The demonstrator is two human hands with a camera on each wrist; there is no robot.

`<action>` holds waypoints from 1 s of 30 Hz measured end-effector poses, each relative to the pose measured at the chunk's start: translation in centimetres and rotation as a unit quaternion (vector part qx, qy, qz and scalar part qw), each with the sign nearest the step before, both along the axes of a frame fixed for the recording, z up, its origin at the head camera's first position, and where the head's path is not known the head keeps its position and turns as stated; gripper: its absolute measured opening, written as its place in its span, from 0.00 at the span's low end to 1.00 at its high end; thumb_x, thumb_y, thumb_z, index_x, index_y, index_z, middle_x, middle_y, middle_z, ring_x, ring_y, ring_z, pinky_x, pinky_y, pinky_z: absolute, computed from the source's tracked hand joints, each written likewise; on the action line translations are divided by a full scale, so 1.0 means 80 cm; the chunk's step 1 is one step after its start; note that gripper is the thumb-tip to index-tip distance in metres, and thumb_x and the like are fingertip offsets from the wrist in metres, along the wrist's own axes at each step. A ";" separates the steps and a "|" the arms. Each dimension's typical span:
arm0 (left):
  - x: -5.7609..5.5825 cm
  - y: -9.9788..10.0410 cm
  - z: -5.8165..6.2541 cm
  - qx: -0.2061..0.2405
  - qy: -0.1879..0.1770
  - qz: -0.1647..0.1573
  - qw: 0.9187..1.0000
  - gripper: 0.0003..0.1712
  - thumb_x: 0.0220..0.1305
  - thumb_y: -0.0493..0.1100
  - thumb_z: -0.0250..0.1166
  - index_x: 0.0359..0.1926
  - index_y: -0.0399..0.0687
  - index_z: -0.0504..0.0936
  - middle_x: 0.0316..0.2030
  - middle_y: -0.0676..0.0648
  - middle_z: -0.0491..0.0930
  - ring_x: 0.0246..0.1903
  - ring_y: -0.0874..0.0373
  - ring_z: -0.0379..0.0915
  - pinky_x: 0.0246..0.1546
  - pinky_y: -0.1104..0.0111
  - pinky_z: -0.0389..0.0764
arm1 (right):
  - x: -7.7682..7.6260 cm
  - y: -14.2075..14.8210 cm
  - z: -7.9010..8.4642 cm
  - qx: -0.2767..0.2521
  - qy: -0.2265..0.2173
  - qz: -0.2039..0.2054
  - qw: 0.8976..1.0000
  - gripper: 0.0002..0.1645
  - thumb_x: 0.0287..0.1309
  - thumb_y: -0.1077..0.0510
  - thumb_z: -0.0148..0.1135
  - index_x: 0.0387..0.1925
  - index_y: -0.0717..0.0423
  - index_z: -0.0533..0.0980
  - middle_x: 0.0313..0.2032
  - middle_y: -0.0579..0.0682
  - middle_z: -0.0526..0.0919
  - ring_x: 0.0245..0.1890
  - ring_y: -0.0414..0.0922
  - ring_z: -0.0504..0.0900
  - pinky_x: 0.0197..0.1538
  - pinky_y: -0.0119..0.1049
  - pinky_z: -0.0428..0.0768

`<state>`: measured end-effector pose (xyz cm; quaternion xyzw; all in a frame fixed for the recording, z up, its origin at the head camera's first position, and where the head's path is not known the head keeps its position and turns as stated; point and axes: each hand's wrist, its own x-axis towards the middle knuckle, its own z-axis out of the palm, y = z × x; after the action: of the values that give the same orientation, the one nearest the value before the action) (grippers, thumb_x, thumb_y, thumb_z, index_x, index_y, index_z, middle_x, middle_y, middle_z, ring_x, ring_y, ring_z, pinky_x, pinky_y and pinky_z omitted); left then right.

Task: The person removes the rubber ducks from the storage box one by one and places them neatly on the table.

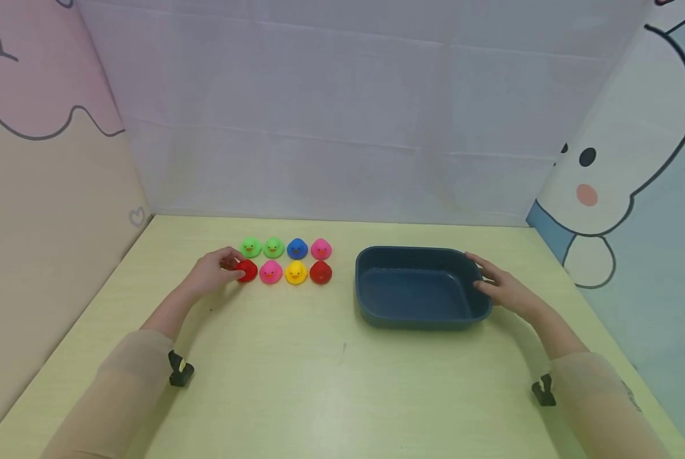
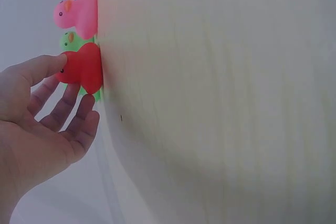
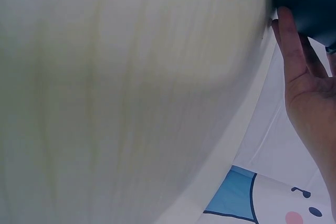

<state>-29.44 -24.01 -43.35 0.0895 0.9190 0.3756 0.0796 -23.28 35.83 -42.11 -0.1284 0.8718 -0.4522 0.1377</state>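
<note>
My left hand (image 1: 216, 271) is at the left end of the front row of toy ducks, its thumb and fingers about a red rubber duck (image 2: 86, 69). In the left wrist view the thumb lies on the duck's head and fingertips touch its other side. Beside it stands a pink duck (image 1: 270, 272), then a yellow duck (image 1: 296, 273) and a second red duck (image 1: 321, 273). On the right, my right hand (image 1: 506, 290) rests with extended fingers at the right rim of a dark blue plastic basin (image 1: 423, 322).
Behind the front row stand two green ducks, one a light green duck (image 1: 273, 247), plus a blue duck (image 1: 297, 248) and a pink duck (image 1: 321, 248). A white cloth wall (image 1: 342, 127) closes off the table's (image 1: 296, 382) back; printed panels flank both sides.
</note>
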 end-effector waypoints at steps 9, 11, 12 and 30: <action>0.001 0.001 0.003 0.001 -0.007 0.010 1.000 0.18 0.63 0.39 0.61 0.53 0.39 0.72 0.47 0.36 0.74 0.48 0.43 0.69 0.44 0.58 0.72 | -0.004 -0.002 0.001 -0.003 0.000 0.004 1.000 0.39 0.70 0.57 0.46 0.74 0.48 0.40 0.72 0.68 0.38 0.65 0.74 0.50 0.48 0.61 0.76; 0.001 0.002 0.006 -0.001 -0.004 0.011 1.000 0.19 0.64 0.39 0.60 0.54 0.39 0.72 0.49 0.35 0.74 0.49 0.42 0.69 0.47 0.55 0.73 | -0.005 -0.001 0.001 -0.003 -0.006 0.001 1.000 0.39 0.70 0.56 0.47 0.74 0.46 0.40 0.72 0.67 0.38 0.66 0.73 0.49 0.48 0.61 0.75; 0.001 0.002 0.008 -0.003 -0.001 0.012 1.000 0.19 0.64 0.40 0.60 0.54 0.39 0.71 0.50 0.35 0.73 0.50 0.41 0.68 0.48 0.54 0.73 | -0.006 -0.001 0.001 -0.003 -0.008 0.001 1.000 0.39 0.70 0.56 0.47 0.74 0.46 0.40 0.72 0.66 0.38 0.66 0.73 0.49 0.49 0.61 0.75; 0.035 0.040 0.097 -0.044 0.134 -0.004 0.990 0.22 0.67 0.40 0.56 0.60 0.40 0.69 0.57 0.38 0.70 0.56 0.40 0.64 0.57 0.46 0.68 | -0.001 -0.014 0.076 0.127 0.157 -0.063 0.977 0.35 0.69 0.51 0.49 0.71 0.57 0.53 0.65 0.66 0.63 0.57 0.65 0.71 0.39 0.42 0.83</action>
<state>-26.66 -20.82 -35.61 0.1389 0.9365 0.3195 -0.0388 -23.32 34.72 -36.05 -0.1241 0.9393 -0.3195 -0.0140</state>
